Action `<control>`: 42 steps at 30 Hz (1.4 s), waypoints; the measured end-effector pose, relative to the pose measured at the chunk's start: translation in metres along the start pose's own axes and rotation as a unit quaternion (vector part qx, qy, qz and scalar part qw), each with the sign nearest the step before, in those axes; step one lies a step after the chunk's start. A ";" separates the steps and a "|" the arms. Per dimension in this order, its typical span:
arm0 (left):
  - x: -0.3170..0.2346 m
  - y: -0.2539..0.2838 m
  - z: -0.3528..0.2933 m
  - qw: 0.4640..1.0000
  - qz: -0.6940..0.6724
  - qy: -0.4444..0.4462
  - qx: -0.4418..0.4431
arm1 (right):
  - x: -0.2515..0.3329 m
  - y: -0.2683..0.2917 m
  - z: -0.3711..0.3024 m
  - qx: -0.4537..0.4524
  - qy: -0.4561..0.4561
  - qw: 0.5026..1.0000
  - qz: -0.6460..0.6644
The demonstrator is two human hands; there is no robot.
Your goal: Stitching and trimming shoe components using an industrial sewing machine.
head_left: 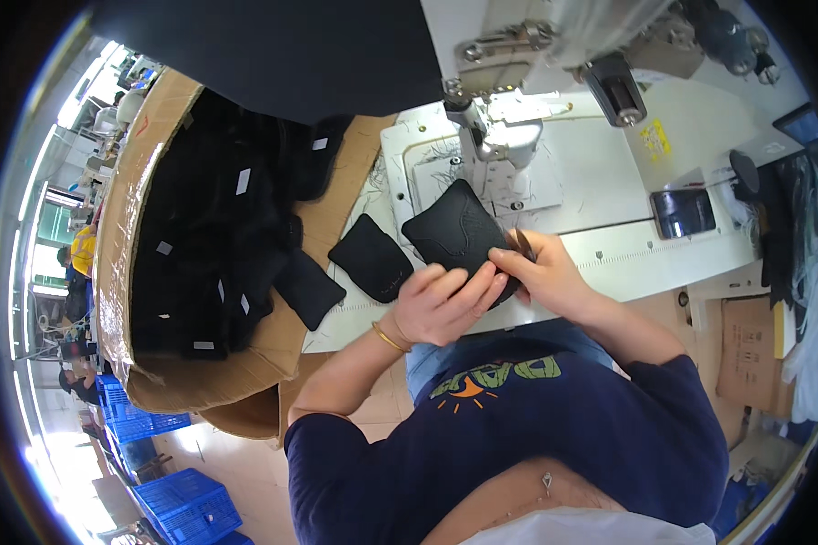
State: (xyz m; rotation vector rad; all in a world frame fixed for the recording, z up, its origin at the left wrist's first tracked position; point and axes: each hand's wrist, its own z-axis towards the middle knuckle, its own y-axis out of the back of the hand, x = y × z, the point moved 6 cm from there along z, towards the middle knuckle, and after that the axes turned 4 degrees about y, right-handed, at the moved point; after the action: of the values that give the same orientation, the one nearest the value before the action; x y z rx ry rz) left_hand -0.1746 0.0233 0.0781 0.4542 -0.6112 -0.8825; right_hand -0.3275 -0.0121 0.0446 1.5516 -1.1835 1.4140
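A black padded fabric piece (453,227) with rounded corners and a curved stitched line is held in front of the sewing machine (500,136). My left hand (441,304) is closed on its near edge, fingers bent over it. My right hand (550,277) pinches its right corner, close to the left fingertips. A slim dark pointed tool (524,245) sticks up from the right hand; its kind is not clear. Left of the held piece, a second black piece (370,258) lies flat on the white machine table (600,263), with light thread near its lower edge.
A large cardboard box (145,136) at the left holds many black pieces with white labels. Another black piece (309,289) overlaps its edge and the table. Loose threads lie around the machine bed. Blue crates (186,509) stand on the floor at left. People are in the far left background.
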 end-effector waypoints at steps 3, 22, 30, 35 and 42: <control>0.044 0.005 0.023 0.977 -0.171 0.104 0.068 | 0.017 0.015 0.002 -0.025 0.059 0.998 0.022; 0.179 -0.061 0.058 0.626 -0.610 0.432 0.223 | 0.073 0.021 0.027 -0.126 0.214 0.969 -0.004; 0.189 -0.067 0.039 0.722 -0.435 0.537 -0.013 | 0.087 0.012 0.007 -0.196 0.363 0.875 -0.252; 0.097 0.001 0.049 0.962 -0.094 0.094 -0.240 | 0.073 0.008 0.009 -0.127 0.191 0.973 -0.028; 0.082 -0.013 0.057 0.989 0.043 -0.017 -0.139 | 0.073 0.006 0.016 -0.131 0.192 0.972 -0.014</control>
State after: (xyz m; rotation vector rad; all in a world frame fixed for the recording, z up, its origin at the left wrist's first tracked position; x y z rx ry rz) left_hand -0.1795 -0.0577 0.1372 0.1596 -0.5251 -0.8802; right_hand -0.3294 -0.0407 0.1134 1.0512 -1.0559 1.3964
